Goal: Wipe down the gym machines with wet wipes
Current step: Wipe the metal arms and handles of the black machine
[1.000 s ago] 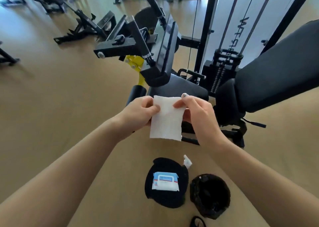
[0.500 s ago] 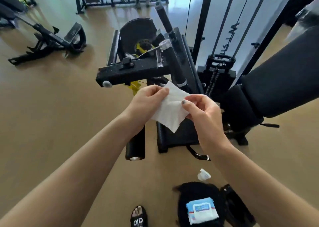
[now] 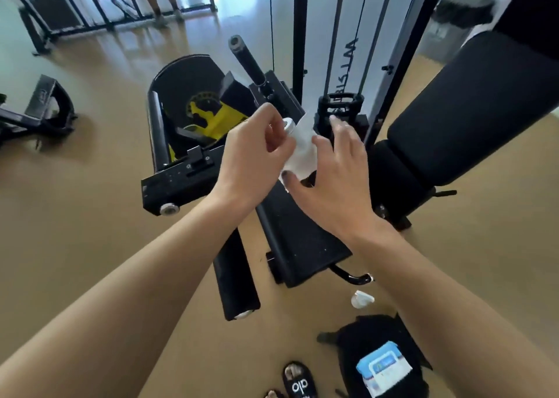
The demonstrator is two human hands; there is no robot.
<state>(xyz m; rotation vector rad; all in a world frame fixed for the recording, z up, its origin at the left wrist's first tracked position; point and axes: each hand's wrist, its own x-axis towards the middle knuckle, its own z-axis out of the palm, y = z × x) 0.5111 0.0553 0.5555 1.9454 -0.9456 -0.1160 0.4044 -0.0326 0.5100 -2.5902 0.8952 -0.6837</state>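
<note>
Hands meet over a black gym machine (image 3: 302, 246). The left hand (image 3: 254, 155) pinches a white wipe (image 3: 301, 152) at its upper edge, fingers curled on it. The right hand (image 3: 335, 167) lies flat against the wipe, fingers straight. The wipe hangs between them, above the machine's pad. It looks thin, limp and damp, so it should bunch easily; best held wadded in the palm. The wipe pack (image 3: 384, 370) sits on the floor.
</note>
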